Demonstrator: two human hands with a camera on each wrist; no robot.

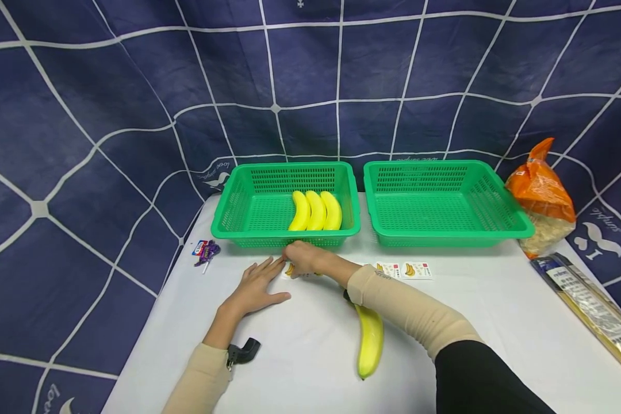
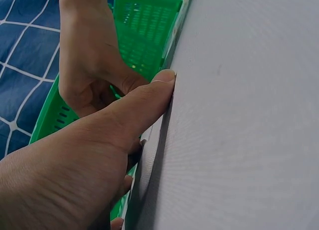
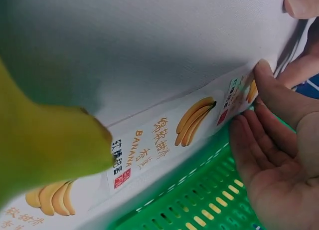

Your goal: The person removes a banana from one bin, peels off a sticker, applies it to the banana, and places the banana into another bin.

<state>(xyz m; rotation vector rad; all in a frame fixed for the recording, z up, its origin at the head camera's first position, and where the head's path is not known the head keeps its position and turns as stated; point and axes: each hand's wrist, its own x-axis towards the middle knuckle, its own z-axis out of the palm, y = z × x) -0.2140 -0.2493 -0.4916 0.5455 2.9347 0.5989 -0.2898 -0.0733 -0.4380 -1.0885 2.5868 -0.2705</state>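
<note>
My right hand (image 1: 304, 257) reaches across to the left end of a row of white banana stickers (image 3: 172, 132), printed with yellow bananas. Its thumb and fingers close on the strip's end in the right wrist view. My left hand (image 1: 255, 290) lies flat on the table just left of it, fingers stretched and thumb apart. A single yellow banana (image 1: 370, 342) lies on the table below my right forearm. Three more bananas (image 1: 316, 211) lie side by side in the left green basket (image 1: 248, 234). The right forearm hides part of the sticker row.
Another green basket (image 1: 447, 234) stands to the right at the back, with nothing in it. Beyond it sits an orange-topped bag (image 1: 545, 198), and a long flat package (image 1: 590, 305) lies along the right edge. A purple-wrapped lollipop (image 1: 209, 251) lies at the left edge.
</note>
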